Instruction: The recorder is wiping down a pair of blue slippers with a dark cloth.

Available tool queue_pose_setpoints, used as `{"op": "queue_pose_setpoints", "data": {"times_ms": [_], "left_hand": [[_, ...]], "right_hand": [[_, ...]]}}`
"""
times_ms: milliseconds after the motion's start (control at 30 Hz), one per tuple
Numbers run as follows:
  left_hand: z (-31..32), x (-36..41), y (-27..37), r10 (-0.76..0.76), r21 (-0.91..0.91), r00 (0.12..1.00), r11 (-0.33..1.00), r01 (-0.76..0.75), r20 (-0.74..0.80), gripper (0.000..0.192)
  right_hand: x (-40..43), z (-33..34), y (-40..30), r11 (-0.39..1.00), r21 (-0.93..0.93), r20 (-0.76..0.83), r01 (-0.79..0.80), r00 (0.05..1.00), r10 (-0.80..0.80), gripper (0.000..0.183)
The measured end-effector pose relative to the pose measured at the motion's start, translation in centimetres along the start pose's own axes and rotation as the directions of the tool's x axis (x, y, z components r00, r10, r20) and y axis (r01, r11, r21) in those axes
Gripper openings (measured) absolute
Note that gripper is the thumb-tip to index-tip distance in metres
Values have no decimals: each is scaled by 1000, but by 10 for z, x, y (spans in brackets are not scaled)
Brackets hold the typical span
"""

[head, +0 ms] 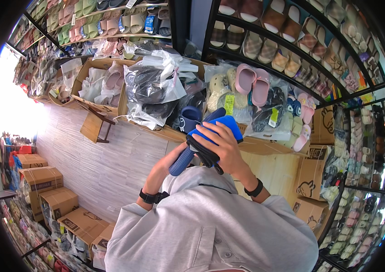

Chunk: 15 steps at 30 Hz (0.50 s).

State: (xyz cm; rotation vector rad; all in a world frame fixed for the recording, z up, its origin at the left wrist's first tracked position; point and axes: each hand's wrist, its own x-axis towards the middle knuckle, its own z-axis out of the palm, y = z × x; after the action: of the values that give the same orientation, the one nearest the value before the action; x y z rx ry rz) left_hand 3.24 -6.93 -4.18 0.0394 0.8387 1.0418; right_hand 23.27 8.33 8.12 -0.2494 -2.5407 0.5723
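My left hand [173, 154] grips a navy blue slipper [183, 162], whose textured sole edge slants up to the right. A blue and black cloth [228, 126] is in my right hand [226, 146], folded over the slipper and pressed against it. The cloth and my fingers hide the slipper's middle. Just beyond my hands, another navy slipper [190, 119] with a white rabbit figure lies at the near edge of the boxes. Both hands are close together in front of my waist.
Open cartons [94, 89] hold bagged footwear, including dark pairs in clear plastic [150, 83]. Pink slippers [252, 83] and cream clogs [219, 88] lie to the right. A wooden stool [92, 126] stands left; shelves of slippers [274, 47] and stacked cartons [82, 222] surround me.
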Motion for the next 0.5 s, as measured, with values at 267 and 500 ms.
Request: {"op": "queue_pose_setpoints", "data": {"times_ms": [267,500], "left_hand": [[19,-8,9,49,26,997,998,-51,60,54],[12,-8,-1,56,79,997,996,-52,-58,57]], "right_hand": [[10,-6,11,998,-23,-91,-64,994,62,51],[-2,3,2,1000,-3,-4,-3,1000,3,57]]}}
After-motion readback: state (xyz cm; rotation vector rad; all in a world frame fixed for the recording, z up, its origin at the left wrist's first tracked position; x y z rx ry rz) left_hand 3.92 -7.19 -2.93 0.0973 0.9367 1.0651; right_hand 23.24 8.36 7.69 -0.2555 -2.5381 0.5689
